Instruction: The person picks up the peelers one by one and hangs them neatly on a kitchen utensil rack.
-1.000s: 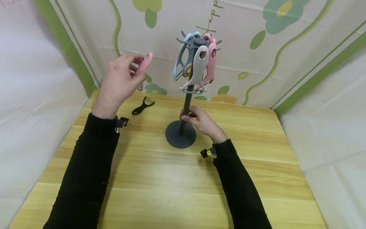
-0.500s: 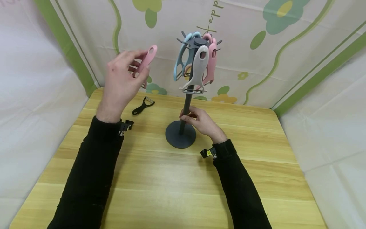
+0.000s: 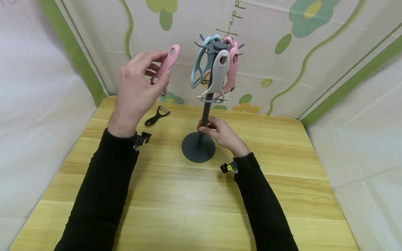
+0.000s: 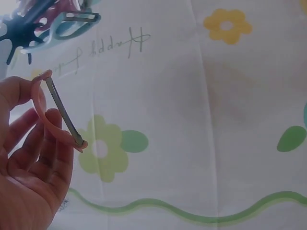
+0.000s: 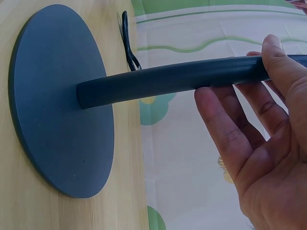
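My left hand (image 3: 138, 83) pinches a pink peeler (image 3: 168, 61) in the air, left of the stand's top. The peeler's holed handle end points up, and in the left wrist view its metal blade (image 4: 64, 110) faces the camera. My right hand (image 3: 221, 133) grips the post (image 5: 182, 76) of a dark grey stand, a little above its round base (image 5: 62, 105). From the stand's hooked top (image 3: 220, 46) hang a white peeler (image 3: 218, 75), light blue peelers (image 3: 198, 64) and pink peelers (image 3: 232, 68).
A black peeler (image 3: 157, 115) lies on the wooden table (image 3: 176, 209), left of the stand and near the back edge. Behind the table hangs a white cloth (image 3: 267, 62) with flowers and green lines.
My left hand has moved right and slightly up with the pink peeler, closer to the stand. My right hand and the stand have stayed in place.
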### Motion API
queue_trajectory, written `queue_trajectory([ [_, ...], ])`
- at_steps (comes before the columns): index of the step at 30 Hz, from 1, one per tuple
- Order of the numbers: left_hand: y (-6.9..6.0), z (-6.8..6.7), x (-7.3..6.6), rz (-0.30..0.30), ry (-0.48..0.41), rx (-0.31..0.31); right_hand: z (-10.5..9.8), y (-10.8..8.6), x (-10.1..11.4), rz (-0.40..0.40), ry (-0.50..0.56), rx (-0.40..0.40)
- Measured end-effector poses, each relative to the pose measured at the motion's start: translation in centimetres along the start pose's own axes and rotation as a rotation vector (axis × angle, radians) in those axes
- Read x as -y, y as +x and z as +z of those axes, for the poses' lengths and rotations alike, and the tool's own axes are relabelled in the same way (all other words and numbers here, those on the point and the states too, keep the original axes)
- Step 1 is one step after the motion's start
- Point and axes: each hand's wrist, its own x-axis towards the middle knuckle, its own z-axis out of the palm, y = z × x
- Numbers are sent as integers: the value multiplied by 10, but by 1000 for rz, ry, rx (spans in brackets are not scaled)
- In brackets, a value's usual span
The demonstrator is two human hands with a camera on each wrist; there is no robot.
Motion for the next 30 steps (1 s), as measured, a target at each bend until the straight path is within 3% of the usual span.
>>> queue_trajectory([
  [8,0,-3,-15,74,-55,-38,0,0,-2,1,6,-3],
  [19,-5,-5,-33,232,-84,-78,0,0,-3,-2,16,-2],
  [23,-8,-6,-41,278,-71,-67,0,0,-3,0,23,1],
  [30,-13,-3,-53,295,-67,-31,0,0,-2,3,17,2],
])
